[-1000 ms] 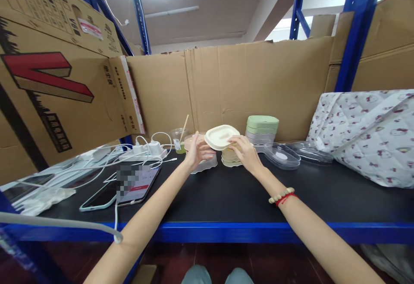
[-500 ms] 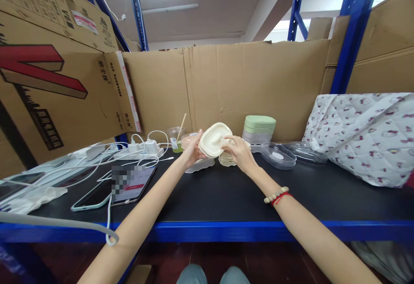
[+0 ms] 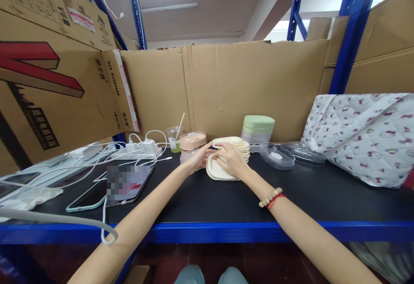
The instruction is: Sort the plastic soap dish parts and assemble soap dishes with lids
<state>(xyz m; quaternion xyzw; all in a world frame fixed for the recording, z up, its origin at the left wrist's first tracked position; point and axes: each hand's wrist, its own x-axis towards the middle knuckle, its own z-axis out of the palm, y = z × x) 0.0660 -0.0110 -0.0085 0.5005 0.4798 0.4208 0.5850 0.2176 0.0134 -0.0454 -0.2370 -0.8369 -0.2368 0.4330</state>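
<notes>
Two bare hands come in low over the black shelf top (image 3: 291,197), and all the action is on one cream oval lid (image 3: 223,169), tilted toward us in front of a stack of cream oval containers (image 3: 244,148)! Right hand (image 3: 231,161) is on it, thumb and curled fingers clamped at the lid's far side, a beaded bracelet (image 3: 271,197) and a red cord showing at that wrist. Left hand (image 3: 198,159) is right at the lid's left edge, fingers partly spread and reaching in behind; whether they grip, I can't tell. Nor can I tell whether the lid's near edge rests on the shelf or sits just above it.

Just past the left hand, a peach container (image 3: 193,140) tops a paler one, partly hidden by the fingers, and behind them stands a clear cup (image 3: 174,139) with a straw leaning out. Over to the right of the cream stack, a green container (image 3: 258,122) caps a pile of greyish ones, with clear plastic lids (image 3: 276,156) lying beside it and a white patterned quilted bag (image 3: 362,139) beyond. Far left, two phones (image 3: 136,187) lie side by side amid white cables, near a white power strip (image 3: 139,152), all backed by a wall of brown cardboard (image 3: 242,89)
</notes>
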